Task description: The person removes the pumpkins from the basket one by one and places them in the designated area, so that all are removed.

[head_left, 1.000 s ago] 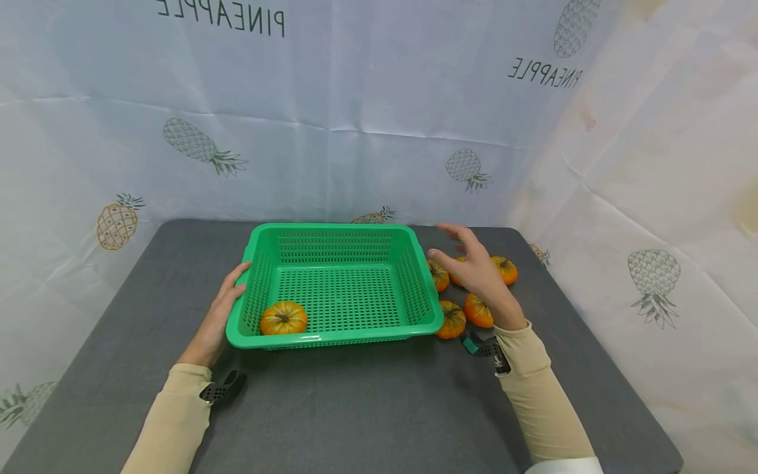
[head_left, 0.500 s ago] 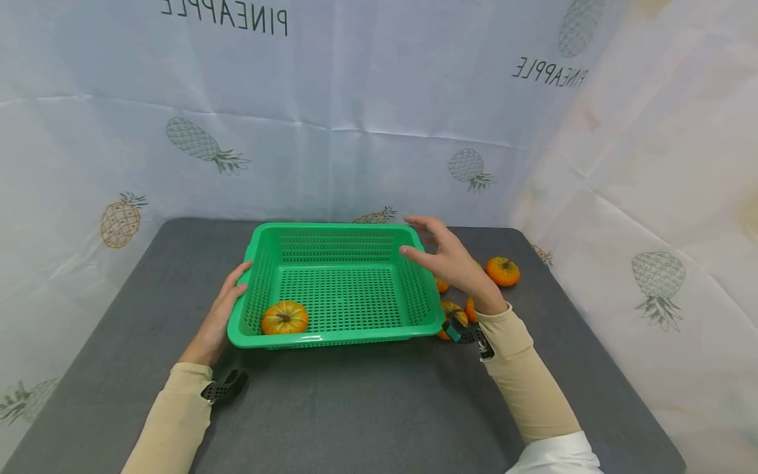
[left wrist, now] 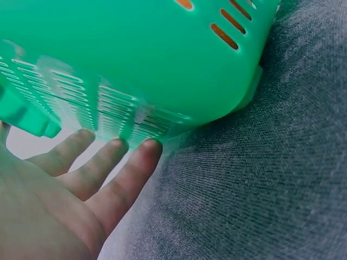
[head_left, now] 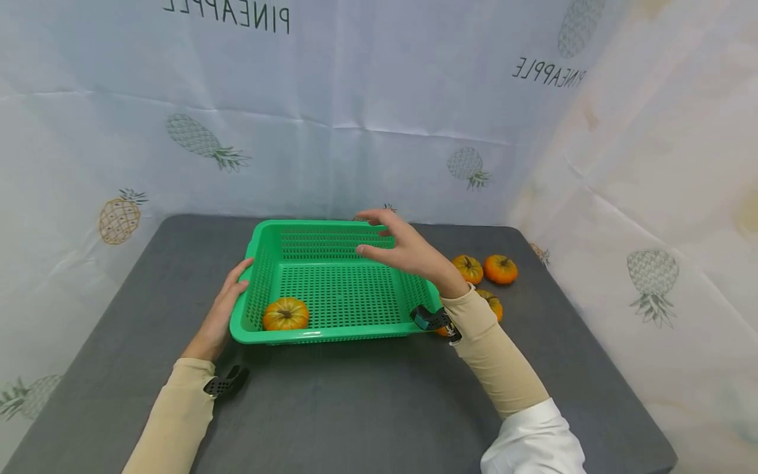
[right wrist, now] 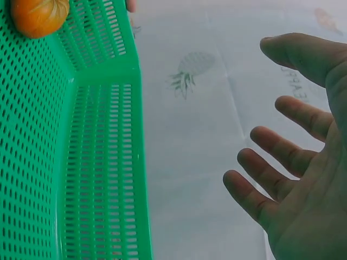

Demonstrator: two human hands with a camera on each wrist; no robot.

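A green perforated plastic basket [head_left: 337, 296] stands on the dark grey table, with one small orange pumpkin [head_left: 286, 314] in its near left corner. At the basket's left side, my left hand [head_left: 220, 316] touches the outer wall. In the left wrist view its fingers [left wrist: 122, 187] are fairly straight, tips against the slotted wall [left wrist: 116, 111]. My right hand [head_left: 408, 249] hovers over the basket's right half, holding nothing. Its fingers and thumb are spread apart in the right wrist view, clear of the basket rim [right wrist: 142, 162].
Several small pumpkins [head_left: 501, 269] lie on the table to the right of the basket, some partly hidden behind the right forearm. A white curtain with pineapple prints [head_left: 320, 164] hangs behind the table [head_left: 331, 408] and along its right side.
My right hand has moved left, from above the pumpkins beside the basket to over the basket. The left hand, the basket and the pumpkin inside have stayed put.
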